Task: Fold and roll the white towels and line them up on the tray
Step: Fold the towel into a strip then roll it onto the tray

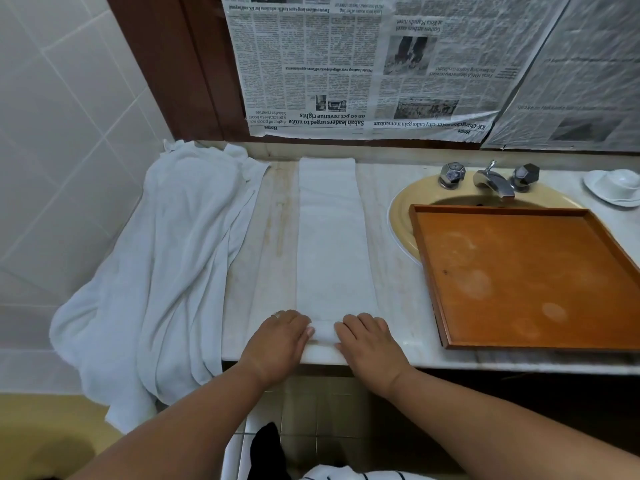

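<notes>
Folded towel (334, 237): long strip on table (398, 327), near end rolled under left hand (280, 336) and right hand (367, 339), fingers curled on it. Tray (429, 271): over sink, bare. Loose towels (166, 271): heaped left.

Soft, even indoor light is cast from above with only faint shadows, slight glare is caught on the faucet (491, 181), and straight lines are bowed by wide-angle distortion near blurred edges.
</notes>
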